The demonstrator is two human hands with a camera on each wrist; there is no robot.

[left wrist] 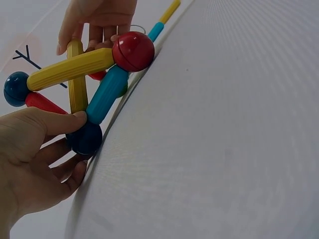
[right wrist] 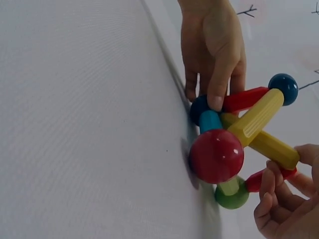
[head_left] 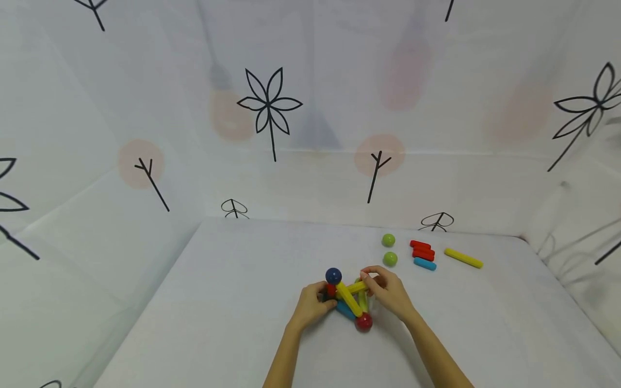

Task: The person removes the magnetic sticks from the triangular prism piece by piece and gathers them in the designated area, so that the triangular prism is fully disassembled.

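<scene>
Both hands are on a frame of coloured rods and balls. My left hand [head_left: 310, 306] grips the dark blue ball [left wrist: 85, 140] at its base, thumb on top, where a light blue rod [left wrist: 107, 94] and a yellow rod [left wrist: 77, 92] meet. With thumb and fingers, my right hand [head_left: 390, 293] pinches the far end of that yellow rod, close to a red rod [right wrist: 254, 181] and a green ball [right wrist: 232, 195]. A second yellow rod [head_left: 349, 299] slants from a raised dark blue ball [head_left: 333, 276] down to a red ball [head_left: 364, 322]. Another red rod [right wrist: 245, 98] joins the two dark blue balls.
Behind the hands, to the right, lie two green balls [head_left: 388, 240], several red rods [head_left: 423, 253], a light blue rod [head_left: 425, 264] and a yellow rod [head_left: 463, 258]. A printed white cloth [head_left: 315, 183] walls in the back and sides of the white table [head_left: 218, 323].
</scene>
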